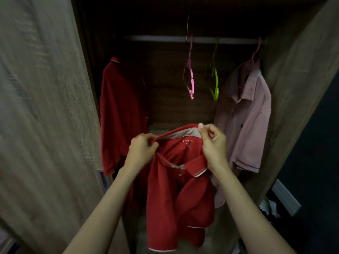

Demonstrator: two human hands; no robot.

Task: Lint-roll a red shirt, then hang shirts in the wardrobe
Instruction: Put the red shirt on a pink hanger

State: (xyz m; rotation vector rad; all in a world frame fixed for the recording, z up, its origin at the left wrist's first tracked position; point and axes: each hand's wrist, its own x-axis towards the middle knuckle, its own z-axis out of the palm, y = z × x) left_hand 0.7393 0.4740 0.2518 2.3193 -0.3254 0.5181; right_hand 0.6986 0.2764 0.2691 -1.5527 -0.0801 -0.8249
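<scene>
I have my left hand and right hand each pinched shut on the collar of the limp red cotton polo shirt, held up before the open wooden wardrobe. It looks light and floppy; the collar seems the firmest hold. Beyond hang two shirts, one red and one pink, and two empty hangers, pink and green.
</scene>
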